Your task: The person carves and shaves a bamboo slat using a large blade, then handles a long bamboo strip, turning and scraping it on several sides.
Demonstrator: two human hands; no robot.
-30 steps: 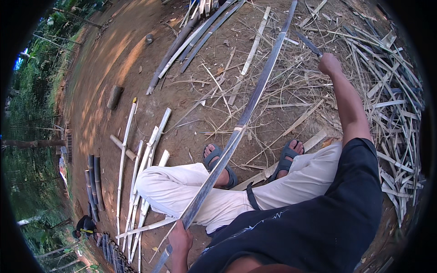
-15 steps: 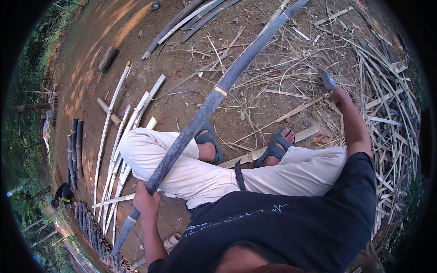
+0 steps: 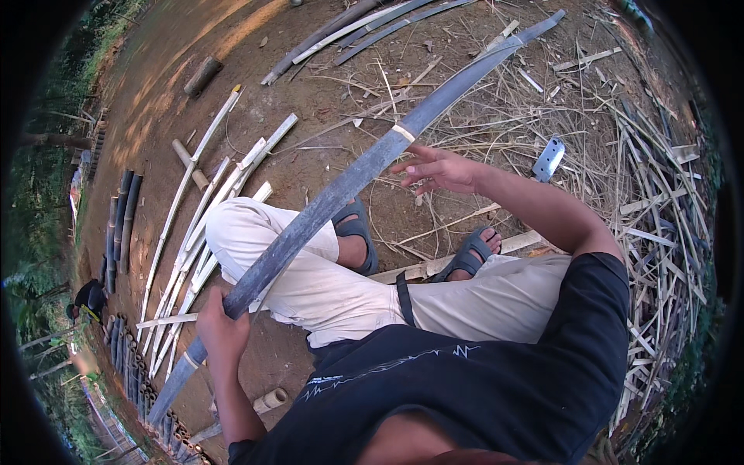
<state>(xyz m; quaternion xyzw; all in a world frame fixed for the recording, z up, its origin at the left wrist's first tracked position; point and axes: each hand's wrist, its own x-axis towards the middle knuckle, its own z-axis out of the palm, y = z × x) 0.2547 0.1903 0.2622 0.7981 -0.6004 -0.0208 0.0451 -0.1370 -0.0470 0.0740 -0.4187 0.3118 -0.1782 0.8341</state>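
Note:
A long dark bamboo strip (image 3: 332, 199) with pale node rings runs slantwise across my lap, from the lower left up to the far right. My left hand (image 3: 223, 327) is closed round its lower part, beside my knee. My right hand (image 3: 446, 170) has its fingers spread just under the middle node, nearly at the strip's edge; I cannot tell whether the fingertips touch it. To the right of that hand a metal blade (image 3: 549, 160) with small holes lies on the shavings, and its handle is not visible.
Pale split bamboo strips (image 3: 190, 248) lie left of my knee. Cut bamboo tubes (image 3: 128, 225) stand farther left, with more at the lower left. Shavings and offcuts (image 3: 659, 287) heap up on the right. Dark strips (image 3: 387, 23) and a short log (image 3: 203, 77) lie beyond.
My right hand has let go of the bladed tool, which now lies on the shavings, and has come left to the bamboo strip. The strip's far end has swung right and closer.

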